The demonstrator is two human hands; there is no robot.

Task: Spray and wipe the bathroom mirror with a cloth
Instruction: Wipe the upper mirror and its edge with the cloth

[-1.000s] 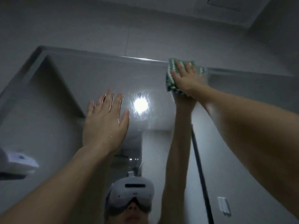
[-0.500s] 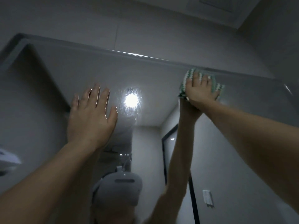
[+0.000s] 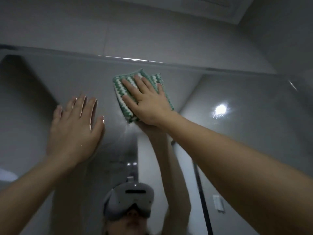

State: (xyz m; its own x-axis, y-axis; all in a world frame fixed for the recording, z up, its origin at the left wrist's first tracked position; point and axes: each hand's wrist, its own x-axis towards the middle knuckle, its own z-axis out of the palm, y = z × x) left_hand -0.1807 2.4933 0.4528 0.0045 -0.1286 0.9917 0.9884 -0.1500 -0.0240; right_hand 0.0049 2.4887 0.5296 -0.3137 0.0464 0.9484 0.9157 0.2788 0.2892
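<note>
The mirror (image 3: 237, 116) fills most of the wall in front of the person, its top edge (image 3: 152, 61) running as a thin bright strip under the grey wall tiles (image 3: 135, 28), with a ceiling panel (image 3: 225, 7) showing above at the upper right. In the glass a round light (image 3: 220, 109) glares at the right, and low down the reflection shows a white headset (image 3: 130, 199) on the person's head, a dark vertical strip (image 3: 201, 192) like a door edge, and a small white wall switch (image 3: 218, 203) beside it. At the far left edge a pale rounded object (image 3: 6, 174) pokes in; I cannot tell what it is. Both bare forearms reach up across the view and cover much of the lower glass. The left hand (image 3: 76, 128) lies flat on the mirror with fingers straight and slightly spread, holding nothing. The right hand (image 3: 149, 100) presses the cloth (image 3: 125, 92) against the glass with its fingers straight and laid over it, thumb out to the left. The cloth, green and white in zigzag stripes, sits high on the mirror, just below the top edge and to the right of the left hand, near it but not touching. It is folded into a rough rectangle, its long axis tilted, running from the lower left up toward the upper right, with the hand covering its lower right part.
</note>
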